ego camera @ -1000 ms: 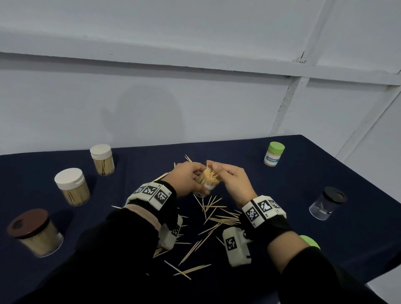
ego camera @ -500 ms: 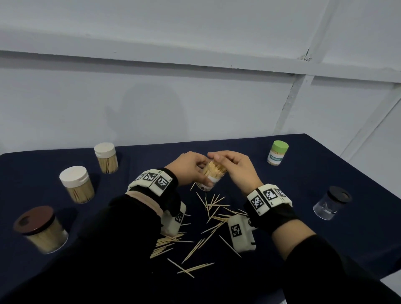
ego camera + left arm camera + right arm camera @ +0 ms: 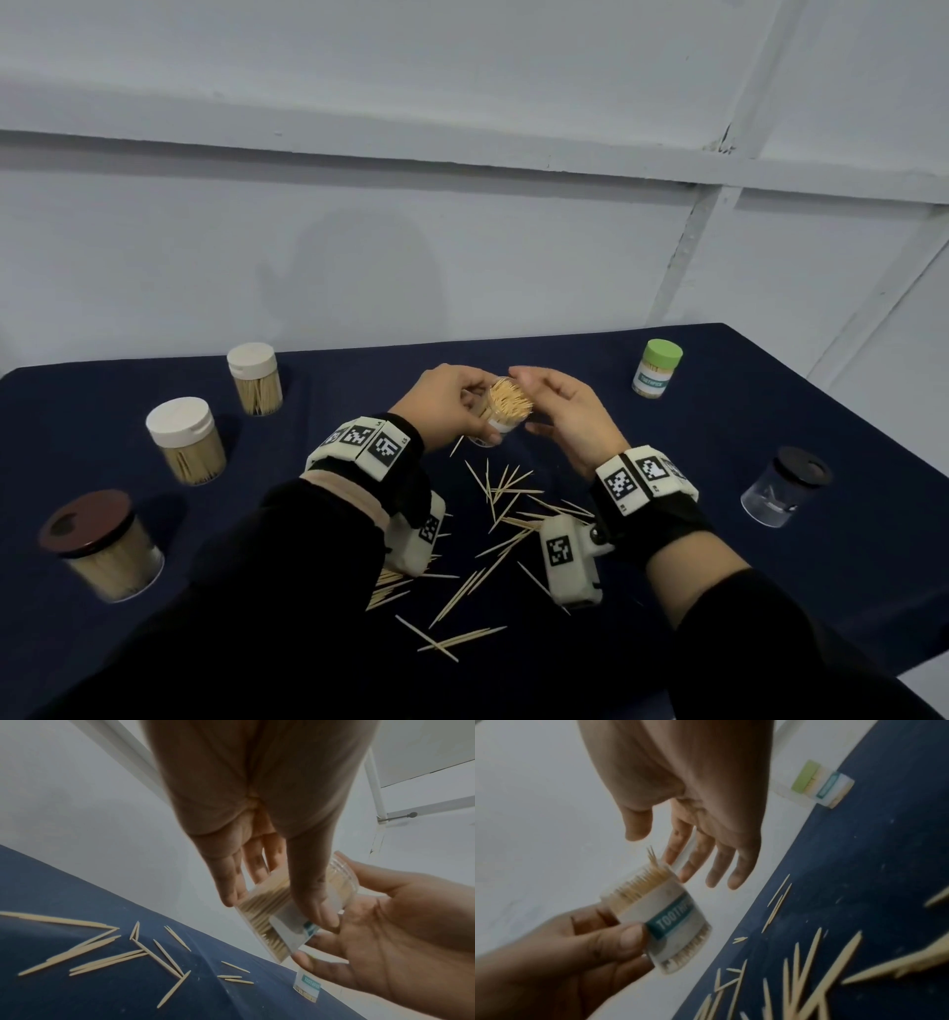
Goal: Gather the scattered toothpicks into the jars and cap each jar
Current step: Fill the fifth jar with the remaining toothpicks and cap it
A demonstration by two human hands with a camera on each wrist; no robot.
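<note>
Dark-clothed table (image 3: 770, 411): our left hand (image 3: 452, 406) pinches the light, slippery open jar (image 3: 506, 411) by its wall; right hand (image 3: 570, 416) hovers, fingers relaxed, holding nothing.

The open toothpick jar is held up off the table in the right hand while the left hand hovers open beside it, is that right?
Not quite: the hands are swapped. The left hand grips the open toothpick jar above the table, thumb across its label, and the right hand hovers open beside the jar's mouth. The right wrist view shows this most clearly.
</note>
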